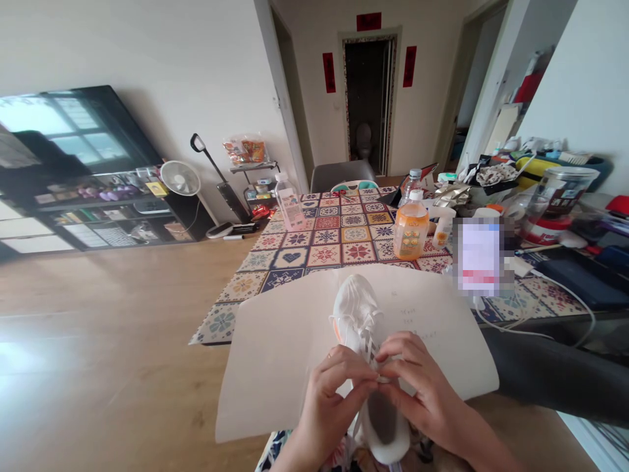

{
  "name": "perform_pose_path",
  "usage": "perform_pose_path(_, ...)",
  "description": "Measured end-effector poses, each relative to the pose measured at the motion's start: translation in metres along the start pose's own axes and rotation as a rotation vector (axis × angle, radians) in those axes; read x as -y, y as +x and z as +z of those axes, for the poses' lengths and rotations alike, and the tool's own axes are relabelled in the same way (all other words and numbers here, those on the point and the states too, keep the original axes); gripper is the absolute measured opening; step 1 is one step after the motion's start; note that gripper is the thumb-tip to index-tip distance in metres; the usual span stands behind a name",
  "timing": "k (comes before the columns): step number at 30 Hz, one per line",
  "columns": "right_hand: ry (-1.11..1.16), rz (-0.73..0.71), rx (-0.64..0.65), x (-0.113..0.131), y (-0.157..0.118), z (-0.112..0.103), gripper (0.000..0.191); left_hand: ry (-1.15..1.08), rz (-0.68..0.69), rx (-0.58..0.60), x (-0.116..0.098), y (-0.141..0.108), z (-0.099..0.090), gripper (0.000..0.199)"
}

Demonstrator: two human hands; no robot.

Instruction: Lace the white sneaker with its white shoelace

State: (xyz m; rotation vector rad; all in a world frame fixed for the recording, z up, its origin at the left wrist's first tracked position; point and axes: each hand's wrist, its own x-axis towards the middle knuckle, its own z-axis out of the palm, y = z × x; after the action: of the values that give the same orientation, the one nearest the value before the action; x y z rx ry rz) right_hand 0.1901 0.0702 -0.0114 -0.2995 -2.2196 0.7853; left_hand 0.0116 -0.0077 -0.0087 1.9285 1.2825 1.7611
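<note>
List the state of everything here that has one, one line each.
Sneaker, laces loose, resting on paper
Left hand, pinching lace
Right hand, pinching lace
Orange drink bottle, upright, capped
Clear bottle, upright, capped
Bathroom doorway, open

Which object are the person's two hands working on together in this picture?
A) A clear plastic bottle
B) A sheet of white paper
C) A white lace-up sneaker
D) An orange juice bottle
C: the left hand and the right hand meet, fingers pinching, at the laces of the white lace-up sneaker.
</note>
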Motion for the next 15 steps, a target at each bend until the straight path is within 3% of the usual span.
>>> perform_pose_path(4,0.228,0.104,0.057,-0.002,0.001,0.004,0.013,-0.025,-0.076,-0.007,-0.001,0.000,0.000,0.009)
perform_pose_path(6,0.216,0.096,0.037,-0.005,0.001,0.008,0.012,-0.062,-0.152,0.001,-0.001,-0.001,0.000,0.011)
perform_pose_path(10,-0.089,-0.141,-0.104,-0.008,-0.001,0.011,0.018,-0.146,-0.295,0.035,0.001,-0.005,0.001,0.020)
perform_pose_path(15,-0.355,-0.369,-0.124,0.000,0.003,0.002,0.018,-0.251,-0.442,0.004,0.006,-0.007,0.001,0.022)
